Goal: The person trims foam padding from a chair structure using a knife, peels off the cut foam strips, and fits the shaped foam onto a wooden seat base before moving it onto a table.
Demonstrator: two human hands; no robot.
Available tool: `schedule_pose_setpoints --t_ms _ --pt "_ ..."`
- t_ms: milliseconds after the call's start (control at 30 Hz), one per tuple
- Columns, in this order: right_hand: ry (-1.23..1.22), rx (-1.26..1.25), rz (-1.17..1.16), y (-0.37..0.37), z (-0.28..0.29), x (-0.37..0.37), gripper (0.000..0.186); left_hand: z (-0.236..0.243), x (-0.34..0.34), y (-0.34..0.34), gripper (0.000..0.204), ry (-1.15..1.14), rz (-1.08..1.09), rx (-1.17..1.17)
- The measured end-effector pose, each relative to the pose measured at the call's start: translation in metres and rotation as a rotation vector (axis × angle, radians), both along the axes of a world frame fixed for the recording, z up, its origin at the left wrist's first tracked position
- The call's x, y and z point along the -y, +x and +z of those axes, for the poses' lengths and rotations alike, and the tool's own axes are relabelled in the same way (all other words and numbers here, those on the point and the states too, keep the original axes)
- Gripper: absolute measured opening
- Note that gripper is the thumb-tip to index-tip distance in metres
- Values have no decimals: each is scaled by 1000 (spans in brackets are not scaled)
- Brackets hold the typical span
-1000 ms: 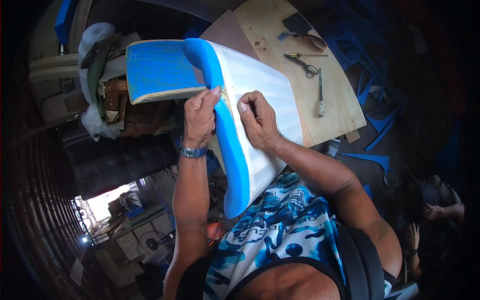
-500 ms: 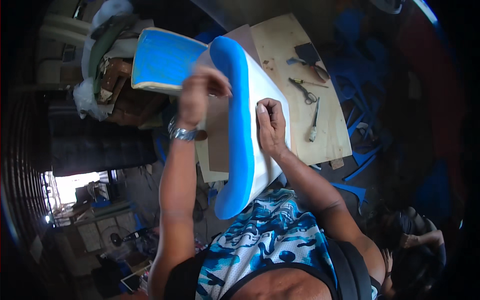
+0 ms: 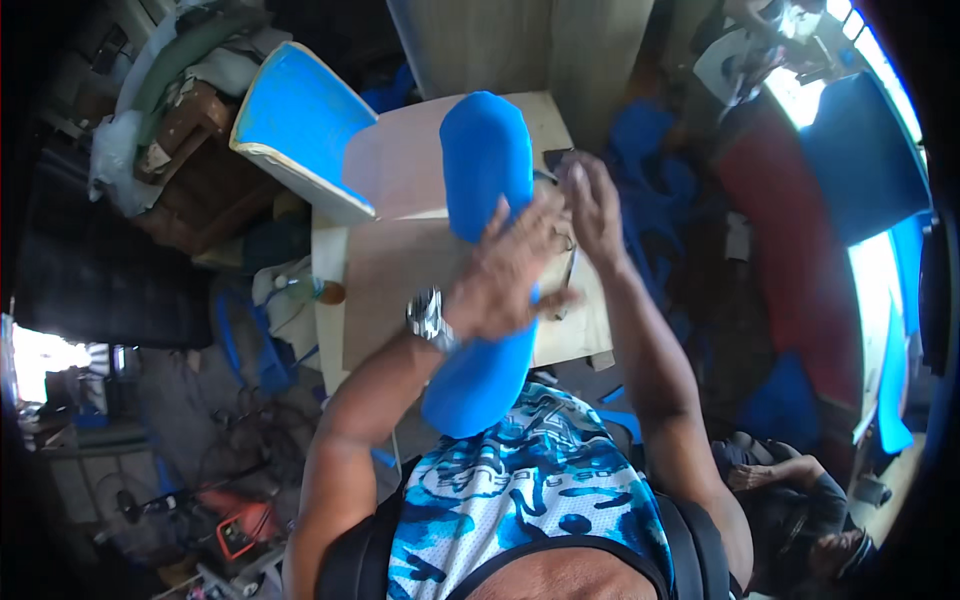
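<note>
A long blue foam-covered piece (image 3: 488, 150) with rounded ends stands in front of me, its near end close to my shirt. My left hand (image 3: 505, 272), with a metal watch at the wrist, lies across the middle of its blue face, fingers spread and a little blurred. Just right of the piece, my right hand (image 3: 594, 212) is raised with its fingers stretched out and nothing in it. From this angle the white side of the piece is hidden.
Under the piece is a wooden table (image 3: 330, 345) with a brown sheet (image 3: 385, 290) on it. A curved blue panel with a pale edge (image 3: 300, 110) stands at the far left. Blue scraps lie right of the table. Another person (image 3: 800, 490) is at the lower right.
The piece has turned, so its blue face shows more and its white side is out of sight. My left hand has moved right onto the blue face; my right hand has left the white side.
</note>
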State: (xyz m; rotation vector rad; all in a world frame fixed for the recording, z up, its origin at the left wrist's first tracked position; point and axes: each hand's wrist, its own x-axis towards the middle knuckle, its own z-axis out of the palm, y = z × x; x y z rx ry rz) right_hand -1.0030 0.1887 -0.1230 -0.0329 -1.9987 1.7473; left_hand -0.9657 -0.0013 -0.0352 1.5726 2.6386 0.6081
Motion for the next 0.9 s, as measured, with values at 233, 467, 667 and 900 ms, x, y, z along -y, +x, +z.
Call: schedule_pose_setpoints --t_ms 233,467,667,900 --pt "1309 -653 -77 61 280 112 62 15 -1 66 77 -67 -295 115" --pt "1319 -161 -157 -39 120 64 73 15 -25 70 63 -210 -353 147" --pt "1294 243 32 -55 225 71 71 31 -19 58 59 -372 -434 172" --pt "1593 -329 -169 -15 216 73 65 47 -20 56 55 -464 -564 105"
